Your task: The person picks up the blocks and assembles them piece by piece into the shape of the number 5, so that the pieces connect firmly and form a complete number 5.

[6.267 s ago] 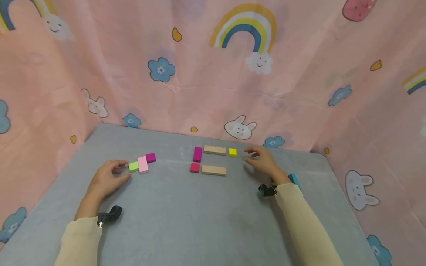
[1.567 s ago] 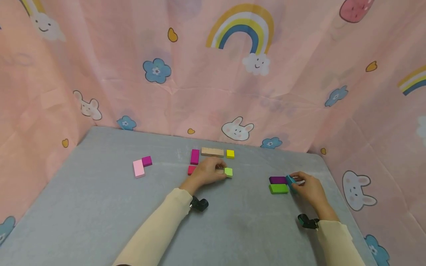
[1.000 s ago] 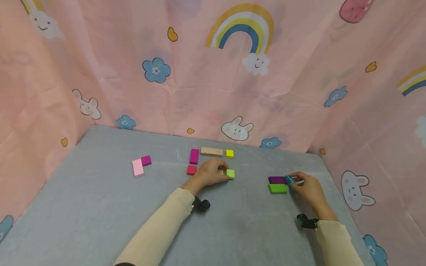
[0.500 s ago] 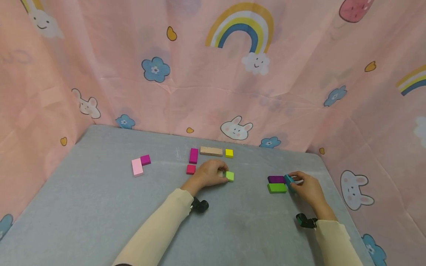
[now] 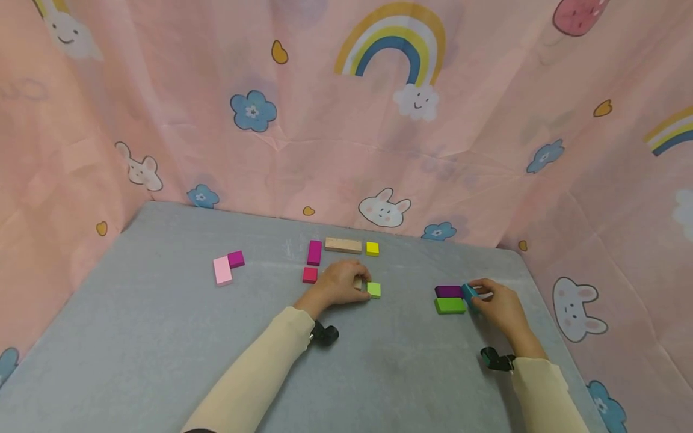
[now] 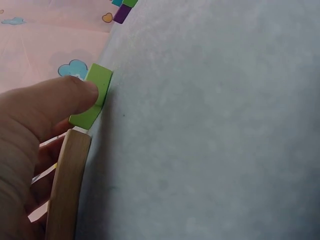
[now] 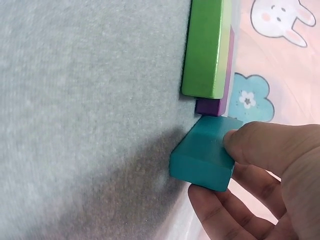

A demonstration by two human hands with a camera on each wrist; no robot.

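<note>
In the head view my left hand [image 5: 338, 282] pinches a small lime-green block [image 5: 373, 290], its thumb pressed on the block's near side in the left wrist view. A plain wooden block [image 6: 67, 185] lies at the lime block's left end, mostly behind the hand in the head view. On the right, my right hand [image 5: 500, 305] grips a teal block [image 7: 204, 151] between thumb and fingers. The teal block slants at the right end of a purple block [image 5: 449, 291], behind a bright green block [image 5: 450, 306].
Left of my left hand lie a red block [image 5: 310, 275] and a magenta block [image 5: 314, 252]. Behind it are another wooden block [image 5: 343, 245] and a yellow block [image 5: 372, 249]. A pink block [image 5: 222, 271] and a purple-magenta block [image 5: 236, 259] sit farther left on the grey table [image 5: 135, 325].
My left hand has carried the lime block from the pink block to the wooden one, then shifted it slightly nearer me. My right hand has gone from near the yellow block to the teal one.
</note>
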